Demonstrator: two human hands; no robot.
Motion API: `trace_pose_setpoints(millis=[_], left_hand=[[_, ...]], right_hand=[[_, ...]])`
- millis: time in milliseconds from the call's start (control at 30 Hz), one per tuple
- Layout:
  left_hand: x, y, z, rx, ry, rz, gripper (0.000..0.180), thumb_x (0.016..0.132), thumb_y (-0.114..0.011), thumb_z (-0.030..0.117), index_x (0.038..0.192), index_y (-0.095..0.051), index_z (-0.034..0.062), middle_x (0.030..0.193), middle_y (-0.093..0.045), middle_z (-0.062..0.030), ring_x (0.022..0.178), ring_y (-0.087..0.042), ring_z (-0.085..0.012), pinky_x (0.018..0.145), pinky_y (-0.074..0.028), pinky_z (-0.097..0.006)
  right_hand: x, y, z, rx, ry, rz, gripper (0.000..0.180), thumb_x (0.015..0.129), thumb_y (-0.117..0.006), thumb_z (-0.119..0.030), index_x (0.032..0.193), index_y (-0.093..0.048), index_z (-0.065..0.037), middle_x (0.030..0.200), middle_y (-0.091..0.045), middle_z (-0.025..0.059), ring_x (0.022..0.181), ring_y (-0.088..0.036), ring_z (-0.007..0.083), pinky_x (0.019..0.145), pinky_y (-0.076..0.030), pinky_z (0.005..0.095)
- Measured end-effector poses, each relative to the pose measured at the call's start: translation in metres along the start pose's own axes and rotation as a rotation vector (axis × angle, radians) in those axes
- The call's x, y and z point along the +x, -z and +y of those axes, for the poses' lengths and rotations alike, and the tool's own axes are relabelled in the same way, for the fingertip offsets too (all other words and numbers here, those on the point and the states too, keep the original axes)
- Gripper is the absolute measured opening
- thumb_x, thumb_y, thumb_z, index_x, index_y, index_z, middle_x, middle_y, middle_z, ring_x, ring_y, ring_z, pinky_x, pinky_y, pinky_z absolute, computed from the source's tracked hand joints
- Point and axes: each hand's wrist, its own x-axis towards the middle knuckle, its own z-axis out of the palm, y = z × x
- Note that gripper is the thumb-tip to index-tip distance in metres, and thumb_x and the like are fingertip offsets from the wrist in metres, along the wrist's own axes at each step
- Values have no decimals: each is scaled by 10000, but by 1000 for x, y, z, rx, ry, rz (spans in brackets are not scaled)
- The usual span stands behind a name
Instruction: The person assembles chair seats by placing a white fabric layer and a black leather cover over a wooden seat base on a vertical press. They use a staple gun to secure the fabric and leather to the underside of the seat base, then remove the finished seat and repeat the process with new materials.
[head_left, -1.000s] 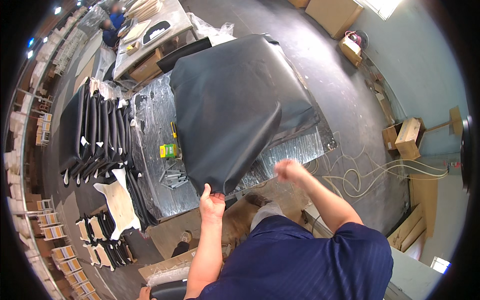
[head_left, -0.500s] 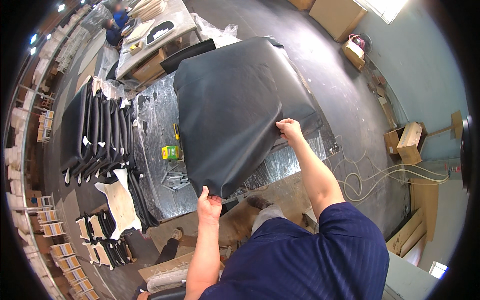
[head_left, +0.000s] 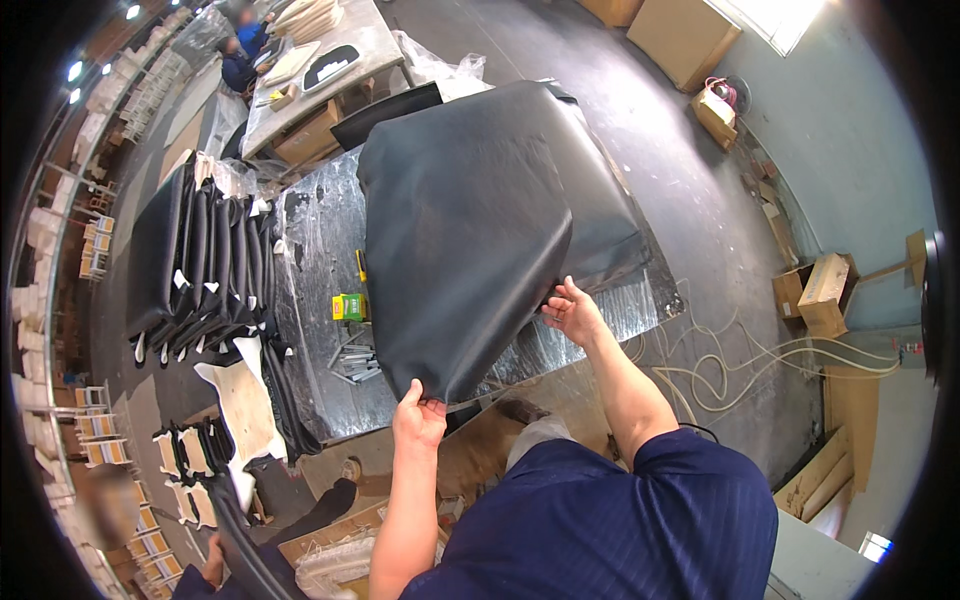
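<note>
Black sheet (head_left: 470, 230) between left hand (head_left: 418, 418) and right hand (head_left: 572, 312).

The person wears a dark navy short-sleeved shirt with faint stripes; both forearms are bare.

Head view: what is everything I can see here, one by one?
Black sheet: one, black, spread over the table, its near edge lifted.
Work table: one, silvery top, centre.
Small box: one, green and yellow, on the table left of the sheet.
Black covered panels: a row, count unclear, standing left of the table.
Cardboard boxes: several, brown, on the floor at right and top.
Hoses: pale, looped on the floor at right.
Far table: one, grey, top, a person beside it.
Left hand: fingers pinch the sheet's near corner.
Right hand: fingers grip the sheet's right edge.
</note>
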Motion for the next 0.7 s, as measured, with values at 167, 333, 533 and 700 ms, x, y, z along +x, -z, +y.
trace_pose_setpoints(millis=[167,333,533,700], left_hand=[[-25,19,12,2,-14,8,196,1108,-649,158,1280,-675,68,1219,-752,-88,1086,-739,-253,935,-653,-429],[-47,29,14,-25,1,6,159,1096,-651,132,1221,-701,47,1164,-788,-72,1067,-759,-226,936,-650,-399],[-55,45,33,-82,-35,-9,145,1095,-648,120,1206,-703,46,1151,-791,-82,1037,-766,-233,909,-654,-403],[-48,60,46,-62,-69,35,155,1101,-639,129,1225,-685,49,1137,-764,-78,1029,-748,-266,892,-657,-433]], right_hand=[[-1,-8,-9,-241,13,94,621,1037,-648,-689,1285,-652,-119,1092,-748,77,1060,-705,244,914,-539,453],[-4,-25,0,-107,9,42,583,1048,-606,-710,1147,-671,-139,1103,-764,93,1042,-732,279,911,-560,475],[-20,-26,28,174,-34,-224,466,1068,-639,-629,993,-670,-170,835,-771,37,810,-772,234,710,-611,399],[-27,-29,16,225,33,-268,198,1085,-702,-383,1019,-702,-196,869,-759,-31,712,-713,151,650,-606,370]])
